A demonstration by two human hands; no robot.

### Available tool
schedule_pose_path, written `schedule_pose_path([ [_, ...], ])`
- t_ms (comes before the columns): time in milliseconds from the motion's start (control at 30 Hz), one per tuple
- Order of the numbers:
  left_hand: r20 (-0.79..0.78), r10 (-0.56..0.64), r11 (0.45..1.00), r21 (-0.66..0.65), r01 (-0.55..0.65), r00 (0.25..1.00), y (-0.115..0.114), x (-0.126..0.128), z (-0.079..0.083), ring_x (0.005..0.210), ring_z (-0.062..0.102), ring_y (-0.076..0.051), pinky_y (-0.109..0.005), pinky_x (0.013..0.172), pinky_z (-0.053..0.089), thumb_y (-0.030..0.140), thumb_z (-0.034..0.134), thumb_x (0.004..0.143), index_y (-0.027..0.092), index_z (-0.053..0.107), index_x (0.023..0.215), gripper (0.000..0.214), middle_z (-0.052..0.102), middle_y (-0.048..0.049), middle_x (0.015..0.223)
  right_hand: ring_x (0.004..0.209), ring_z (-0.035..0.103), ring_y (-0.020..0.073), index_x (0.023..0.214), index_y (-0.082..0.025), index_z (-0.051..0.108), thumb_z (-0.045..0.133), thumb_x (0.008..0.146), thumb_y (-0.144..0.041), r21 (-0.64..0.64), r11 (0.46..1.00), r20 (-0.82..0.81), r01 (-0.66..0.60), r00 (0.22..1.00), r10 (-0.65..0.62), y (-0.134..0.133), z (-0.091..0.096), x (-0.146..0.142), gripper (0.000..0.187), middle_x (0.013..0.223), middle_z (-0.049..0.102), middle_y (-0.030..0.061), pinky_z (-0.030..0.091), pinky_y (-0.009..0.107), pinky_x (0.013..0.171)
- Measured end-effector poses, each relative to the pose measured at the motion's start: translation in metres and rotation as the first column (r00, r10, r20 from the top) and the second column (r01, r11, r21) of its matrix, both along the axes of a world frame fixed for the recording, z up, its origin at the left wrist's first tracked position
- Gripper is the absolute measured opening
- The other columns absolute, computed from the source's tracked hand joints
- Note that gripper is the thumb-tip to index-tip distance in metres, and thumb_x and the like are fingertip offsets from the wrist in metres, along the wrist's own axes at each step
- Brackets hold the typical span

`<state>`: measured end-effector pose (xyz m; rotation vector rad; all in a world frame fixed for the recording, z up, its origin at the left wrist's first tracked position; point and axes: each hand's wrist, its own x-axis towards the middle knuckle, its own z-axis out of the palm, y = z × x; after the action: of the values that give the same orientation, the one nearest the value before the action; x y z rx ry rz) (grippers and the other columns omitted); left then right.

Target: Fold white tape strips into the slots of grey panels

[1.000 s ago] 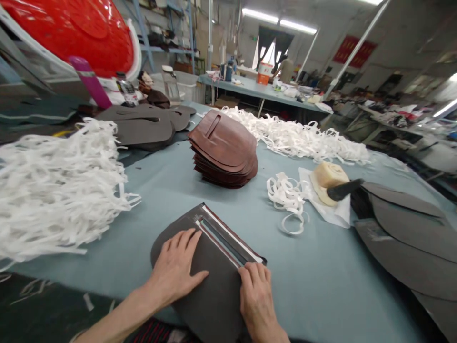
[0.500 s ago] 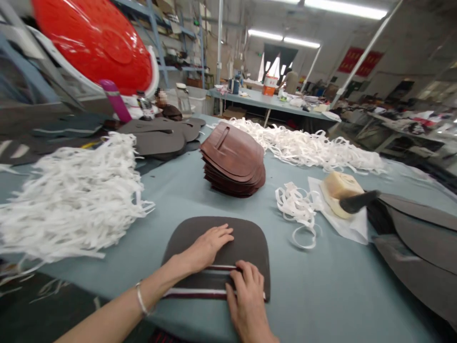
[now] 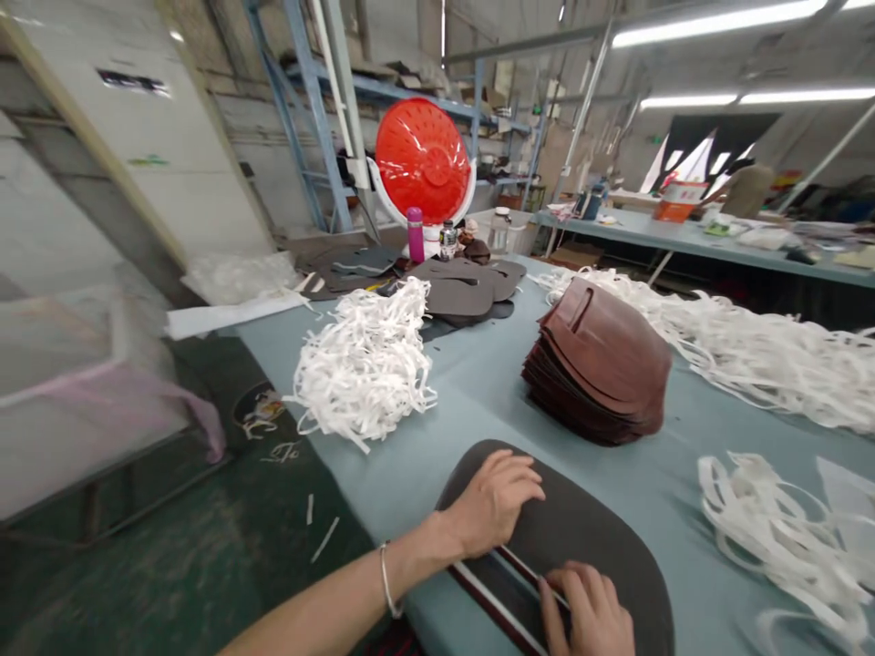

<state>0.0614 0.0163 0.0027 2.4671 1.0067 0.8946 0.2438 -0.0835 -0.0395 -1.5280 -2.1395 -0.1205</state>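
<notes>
A dark grey leather-like panel (image 3: 608, 528) with rounded corners lies flat at the table's front edge. Across it runs a slot edged with white strip and dark red trim (image 3: 496, 601). My left hand (image 3: 499, 497) rests on the panel's left part above the slot, fingers loosely bent and apart, a bracelet on the wrist. Over the slot's right end lies my right hand (image 3: 591, 610), its thumb by the trim and its fingers on the panel; the lower palm is cut off by the frame. Just beyond stands a stack of brown leather flaps (image 3: 602, 355).
Tangled white strips form a heap (image 3: 369, 364) on the left, a long pile (image 3: 766, 337) behind and a loose bunch (image 3: 772, 528) at right. Farther back are grey pieces (image 3: 458, 287), a purple bottle (image 3: 415, 235) and a red fan (image 3: 425, 159). A person (image 3: 746, 191) is in the distance.
My view has swung left, so everything sits farther right in the picture. My left hand's fingers are more bent on the panel; my right hand stays by the slot.
</notes>
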Motion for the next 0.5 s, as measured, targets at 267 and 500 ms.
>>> schedule_pose_path([
  [267, 0.109, 0.687, 0.692, 0.205, -0.693, 0.718, 0.015, -0.107, 0.025, 0.125, 0.044, -0.022, -0.044, 0.106, 0.029, 0.005, 0.036, 0.086, 0.021, 0.059, 0.107, 0.035, 0.061, -0.0068, 0.115, 0.084, 0.057, 0.0158, 0.098, -0.022, 0.059, 0.038, 0.092, -0.013, -0.281, 0.937, -0.130, -0.207, 0.976, 0.177, 0.132, 0.057, -0.154, 0.024, 0.090, 0.060, 0.0040, 0.039, 0.024, 0.072],
  [500, -0.088, 0.857, 0.504, 0.346, -0.792, 0.507, 0.025, -0.139, 0.012, 0.134, 0.031, -0.030, -0.050, 0.109, 0.018, 0.012, 0.045, 0.083, 0.017, 0.046, 0.129, 0.047, 0.049, -0.0123, 0.135, 0.079, 0.055, 0.0160, 0.086, -0.020, 0.061, 0.043, 0.089, -0.014, -0.307, 0.946, -0.079, -0.108, 0.993, 0.087, 0.182, 0.037, -0.201, 0.019, 0.090, 0.059, 0.0053, 0.036, 0.024, 0.064],
])
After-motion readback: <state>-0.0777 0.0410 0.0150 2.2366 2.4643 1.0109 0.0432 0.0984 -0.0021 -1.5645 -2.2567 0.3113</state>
